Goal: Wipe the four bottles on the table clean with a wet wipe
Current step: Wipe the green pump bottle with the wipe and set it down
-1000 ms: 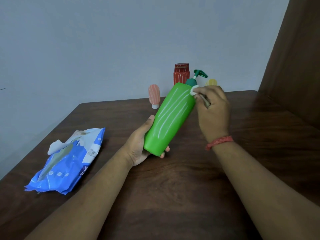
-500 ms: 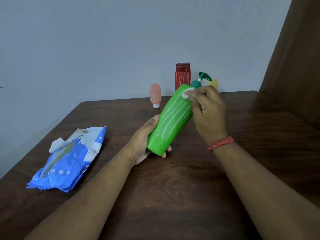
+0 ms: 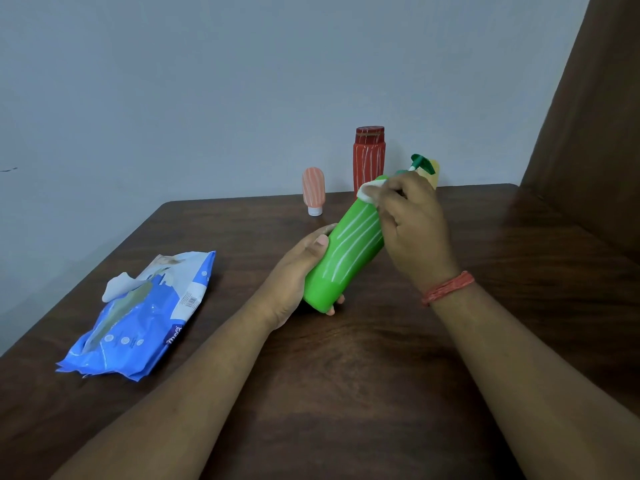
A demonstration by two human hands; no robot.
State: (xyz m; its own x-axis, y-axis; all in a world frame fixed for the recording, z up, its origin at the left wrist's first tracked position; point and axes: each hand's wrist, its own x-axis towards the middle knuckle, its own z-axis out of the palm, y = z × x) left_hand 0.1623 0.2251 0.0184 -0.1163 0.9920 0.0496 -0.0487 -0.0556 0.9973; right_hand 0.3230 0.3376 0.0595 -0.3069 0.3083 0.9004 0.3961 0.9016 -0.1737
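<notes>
The left hand (image 3: 298,271) grips the tilted green bottle (image 3: 346,251) while the right hand (image 3: 412,223) pinches the wet wipe (image 3: 369,192) against its shoulder, likely mid-wipe; next, down the body

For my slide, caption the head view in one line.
Left hand holds the tilted green pump bottle while the right hand presses a wet wipe near its shoulder.

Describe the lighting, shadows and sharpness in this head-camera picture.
Head view: soft, even light, with only a faint shadow beside the blue wet-wipe packet; a dull sheen on the dark wooden table; the tilted green pump bottle looks sharp, while the right hand appears slightly blurred.
</notes>
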